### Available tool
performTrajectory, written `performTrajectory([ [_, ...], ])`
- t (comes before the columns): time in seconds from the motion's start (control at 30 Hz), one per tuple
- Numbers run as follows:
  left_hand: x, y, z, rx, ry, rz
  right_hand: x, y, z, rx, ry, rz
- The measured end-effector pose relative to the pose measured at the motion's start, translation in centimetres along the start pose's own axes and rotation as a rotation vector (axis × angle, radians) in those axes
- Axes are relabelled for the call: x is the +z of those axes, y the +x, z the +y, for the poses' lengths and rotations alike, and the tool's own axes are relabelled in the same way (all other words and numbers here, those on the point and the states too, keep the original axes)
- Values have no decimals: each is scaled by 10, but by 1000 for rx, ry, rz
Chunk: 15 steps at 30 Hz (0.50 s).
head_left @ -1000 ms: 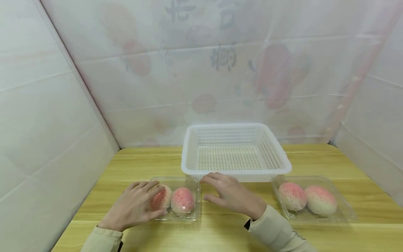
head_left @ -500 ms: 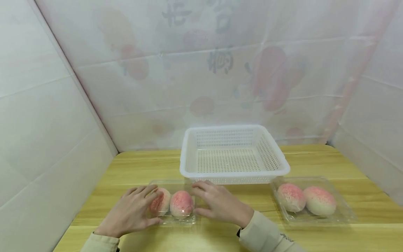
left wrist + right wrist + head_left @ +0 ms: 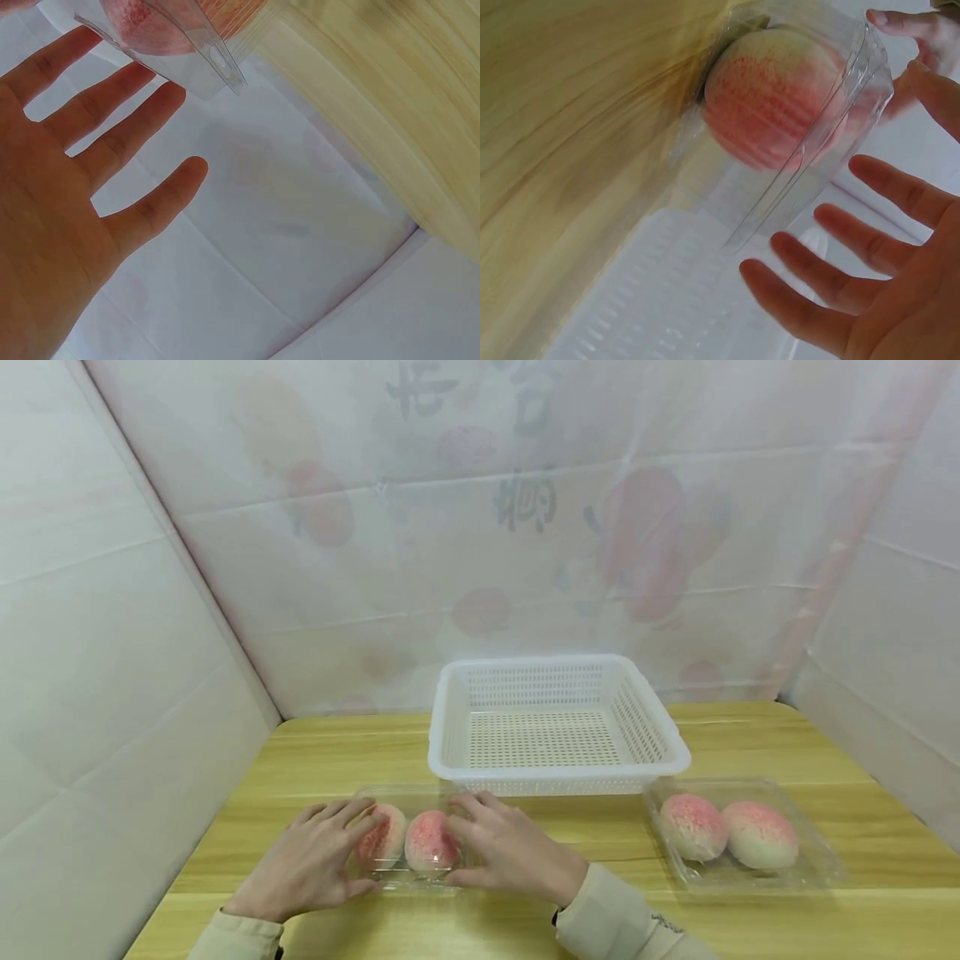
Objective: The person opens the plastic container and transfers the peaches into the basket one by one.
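A clear plastic clamshell box (image 3: pixel 411 795) lies on the table with two pink-and-cream peaches, a left peach (image 3: pixel 390 839) and a right peach (image 3: pixel 429 845), inside. My left hand (image 3: pixel 303 864) is at the box's left end, fingers spread, fingertips right at the lid's edge in the left wrist view. At the opposite end, my right hand (image 3: pixel 513 856) has its fingers apart, overlapping the box and the right peach in the head view. The right wrist view shows its fingertips close to the box rim (image 3: pixel 810 154), none curled round it.
A white perforated basket (image 3: pixel 558 772) stands behind the box, near the back of the wooden table (image 3: pixel 337 743). To the right lies a second clear box (image 3: pixel 813 860) with two more peaches (image 3: pixel 761 835). Pale fabric walls (image 3: pixel 360 568) enclose the table at the back and sides.
My right hand has moved left from beside the box to over its right end. My left hand stays by the left end. The first box has shifted slightly left.
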<state>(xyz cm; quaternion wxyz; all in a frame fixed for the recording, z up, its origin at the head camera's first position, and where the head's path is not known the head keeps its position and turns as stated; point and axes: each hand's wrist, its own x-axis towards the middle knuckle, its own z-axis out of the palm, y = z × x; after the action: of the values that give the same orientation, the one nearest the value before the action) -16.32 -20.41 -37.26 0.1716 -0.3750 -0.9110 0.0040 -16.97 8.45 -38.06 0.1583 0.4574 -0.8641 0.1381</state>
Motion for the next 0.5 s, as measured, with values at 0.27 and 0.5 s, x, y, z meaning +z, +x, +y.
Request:
performTrajectory([
  [0.27,0,0,0,-1,3,1,6,3,-8,-1,-71,8],
  [0.5,4,-1,0,10,-18,34,12,6,-16,-7,-171,9],
])
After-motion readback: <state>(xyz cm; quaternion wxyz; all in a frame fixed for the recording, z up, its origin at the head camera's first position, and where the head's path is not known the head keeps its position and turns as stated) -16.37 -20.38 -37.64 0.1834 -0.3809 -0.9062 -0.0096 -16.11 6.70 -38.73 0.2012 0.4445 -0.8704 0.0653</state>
